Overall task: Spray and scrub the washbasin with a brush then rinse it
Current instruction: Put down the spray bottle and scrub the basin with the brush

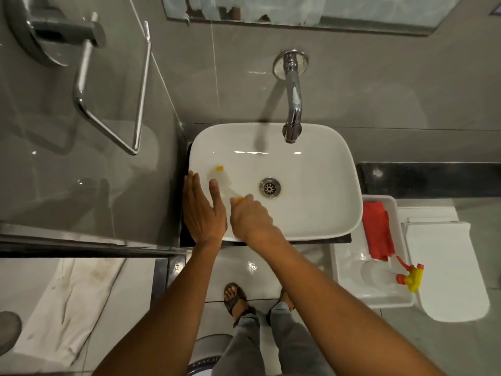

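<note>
A white washbasin [311,185] sits below a chrome wall tap [292,104], with a metal drain [270,187] in its middle. My right hand [252,219] is shut on a white brush with yellow parts [221,179], whose blurred head lies against the basin's left inner wall. My left hand [203,210] rests flat on the basin's left rim, fingers apart and holding nothing. No water runs from the tap. A spray bottle with a red and yellow trigger head [410,275] lies in a white tray [349,275] at the right.
A red cloth [376,229] lies in the same tray. A white toilet lid [450,267] is at the far right. A glass partition with a chrome towel bar [89,85] stands at the left. My feet in sandals [235,297] are on the tiled floor below.
</note>
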Demonstrator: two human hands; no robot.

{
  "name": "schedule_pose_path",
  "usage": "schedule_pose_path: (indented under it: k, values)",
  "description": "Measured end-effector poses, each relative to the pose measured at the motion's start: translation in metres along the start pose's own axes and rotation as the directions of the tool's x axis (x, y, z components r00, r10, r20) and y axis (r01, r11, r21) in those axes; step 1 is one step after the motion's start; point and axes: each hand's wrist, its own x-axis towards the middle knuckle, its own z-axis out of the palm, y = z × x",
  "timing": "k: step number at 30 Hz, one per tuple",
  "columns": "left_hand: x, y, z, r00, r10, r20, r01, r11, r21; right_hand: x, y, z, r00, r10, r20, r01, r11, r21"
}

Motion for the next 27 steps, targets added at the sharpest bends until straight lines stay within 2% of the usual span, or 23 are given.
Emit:
schedule_pose_path:
  k: [4,7,9,11,14,16,18,21,23,27]
  values:
    - [-0.001,-0.001,0.001,1.000,-0.003,-0.011,0.002,1.000,-0.030,0.049,0.019,-0.036,0.970,-0.028,-0.242,0.003,0.995,-0.100]
    - [-0.001,-0.003,0.002,1.000,-0.010,-0.007,0.010,1.000,-0.014,0.063,0.071,-0.076,0.944,0.054,-0.325,-0.096,0.989,-0.115]
    - [-0.001,-0.002,0.001,1.000,-0.012,-0.003,0.012,1.000,-0.016,0.055,0.118,-0.103,0.944,0.121,-0.307,-0.191,0.959,-0.208]
    - [-0.001,-0.002,0.001,1.000,-0.005,-0.003,0.005,1.000,-0.016,0.031,0.152,-0.124,0.960,0.149,-0.235,-0.231,0.896,-0.378]
    - [-0.001,-0.004,0.003,1.000,-0.004,0.008,0.004,1.000,-0.009,-0.016,0.161,-0.118,0.990,0.142,-0.007,-0.128,0.869,-0.478]
    - [-0.001,-0.004,0.003,1.000,-0.003,0.007,0.003,1.000,-0.006,-0.046,0.154,-0.097,0.980,0.133,0.145,-0.063,0.911,-0.408]
    - [-0.001,-0.003,0.002,1.000,0.008,-0.006,-0.008,1.000,-0.009,-0.066,0.141,-0.073,0.978,0.050,0.204,0.012,0.956,-0.293]
    - [-0.002,-0.001,0.000,0.999,0.023,-0.023,-0.023,1.000,-0.011,-0.072,0.100,-0.045,0.956,-0.019,0.292,0.034,0.998,-0.049]
    - [-0.004,0.000,-0.001,0.999,0.027,-0.027,-0.028,0.999,-0.015,-0.060,0.074,-0.019,0.966,-0.036,0.254,0.039,0.999,-0.008]
    - [-0.005,0.002,-0.001,0.998,0.044,-0.050,-0.045,0.999,-0.014,-0.047,0.044,0.018,0.995,-0.041,0.088,0.035,0.997,0.066]
